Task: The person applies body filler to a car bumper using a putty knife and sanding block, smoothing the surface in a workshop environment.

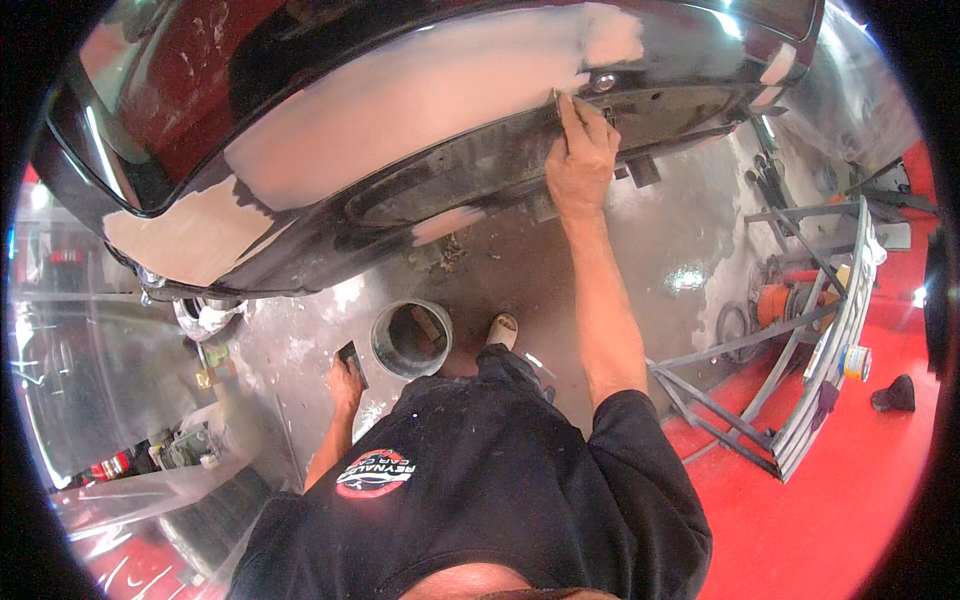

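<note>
"Where was the person's right hand (583, 160)?"

"Up at the dark, glossy, curved car bumper (440, 172), fingertips close together at the lower edge of a broad, matte, pinkish-beige patch (400, 110). A small, round, shiny fitting (603, 82) sat just beside them."

"Was anything pinched there?"

"One could not tell; the fingers hid whatever lay beneath."

"And the left hand (345, 378)?"

"It hung low, well apart from the right, its fingers wrapped around a dark, flat, narrow block (347, 352)."

"What was near that?"

"A round, grey, open-topped bucket (388, 328) stood on the floor just to its right, with something brownish inside, too dim to name."

"And the bumper itself?"

"It spanned the upper part of the view, in front of the person. Off to the right, a curved, grey metal frame (815, 390) stood partly over a glossy, bright red floor area (850, 480)."
</note>
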The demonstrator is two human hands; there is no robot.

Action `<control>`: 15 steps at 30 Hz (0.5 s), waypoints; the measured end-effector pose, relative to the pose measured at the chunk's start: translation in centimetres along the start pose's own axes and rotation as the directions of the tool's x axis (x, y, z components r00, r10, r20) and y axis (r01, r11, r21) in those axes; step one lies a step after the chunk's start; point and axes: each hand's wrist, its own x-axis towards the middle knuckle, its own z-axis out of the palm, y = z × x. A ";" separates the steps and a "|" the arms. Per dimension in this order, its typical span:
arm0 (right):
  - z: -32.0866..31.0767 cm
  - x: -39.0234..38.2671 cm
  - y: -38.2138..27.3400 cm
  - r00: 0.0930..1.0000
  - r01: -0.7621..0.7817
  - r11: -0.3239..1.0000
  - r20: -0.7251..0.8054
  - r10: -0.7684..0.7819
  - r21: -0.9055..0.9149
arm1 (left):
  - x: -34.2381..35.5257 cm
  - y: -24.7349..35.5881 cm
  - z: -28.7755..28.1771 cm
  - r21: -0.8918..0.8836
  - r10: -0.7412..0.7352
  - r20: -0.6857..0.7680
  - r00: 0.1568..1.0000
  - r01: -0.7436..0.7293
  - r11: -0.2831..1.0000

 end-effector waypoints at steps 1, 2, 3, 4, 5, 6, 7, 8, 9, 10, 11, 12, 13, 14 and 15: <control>-0.4 0.1 0.4 1.000 -0.001 0.999 -0.005 0.001 0.035 | 0.1 1.6 -0.8 0.001 -0.019 0.013 1.000 0.019 1.000; -0.6 0.4 0.4 0.997 -0.051 0.998 -0.062 0.054 0.045 | 0.3 2.6 -1.2 0.002 -0.037 0.027 0.999 0.037 0.999; -0.8 0.9 0.0 0.990 -0.120 0.990 -0.061 0.125 0.075 | 0.6 2.8 -1.0 -0.008 0.003 -0.001 1.000 -0.003 1.000; -1.1 1.7 -0.5 0.979 -0.190 0.976 -0.056 0.197 0.103 | 0.8 2.7 -0.5 -0.015 0.044 -0.026 0.999 -0.044 0.999; -1.3 2.2 -1.0 0.962 -0.259 0.957 -0.049 0.267 0.131 | 0.9 2.6 -0.2 -0.022 0.084 -0.051 0.995 -0.085 0.996; -1.2 2.6 -1.1 0.958 -0.270 0.954 -0.060 0.279 0.129 | 0.9 3.3 -0.4 -0.031 0.082 -0.014 0.997 -0.082 0.996; -0.9 3.0 -1.1 0.954 -0.281 0.951 -0.071 0.291 0.128 | 0.6 4.1 -0.8 -0.041 0.079 0.023 0.997 -0.078 0.996; -0.6 3.4 -1.2 0.950 -0.291 0.948 -0.081 0.303 0.128 | 0.5 4.5 -1.0 -0.051 0.075 0.059 0.995 -0.072 0.996; -0.3 3.8 -1.6 0.946 -0.305 0.945 -0.073 0.315 0.120 | 0.3 3.9 -0.6 -0.043 0.078 0.024 0.997 -0.077 0.996; -0.1 4.0 -2.0 0.943 -0.320 0.941 -0.064 0.328 0.109 | 0.0 3.1 0.3 -0.035 0.081 -0.008 0.997 -0.081 0.996; 0.3 3.9 -2.4 0.939 -0.334 0.938 -0.055 0.340 0.099 | -0.4 2.2 1.0 -0.026 0.083 -0.040 0.996 -0.084 0.996; 0.5 3.6 -2.8 0.947 -0.309 0.947 -0.063 0.314 0.086 | -0.6 2.1 0.9 -0.021 0.079 -0.006 0.997 -0.079 0.997; 0.8 3.2 -3.3 0.955 -0.283 0.956 -0.072 0.288 0.074 | -0.9 1.9 0.8 -0.016 0.075 0.027 0.997 -0.075 0.997; 1.0 2.7 -3.7 0.962 -0.257 0.964 -0.080 0.262 0.062 | -1.2 1.8 0.8 -0.010 0.071 0.060 0.996 -0.070 0.997; 1.4 2.1 -3.9 0.971 -0.223 0.973 -0.080 0.227 0.056 | -1.4 1.4 1.0 -0.017 0.072 0.046 0.996 -0.071 0.997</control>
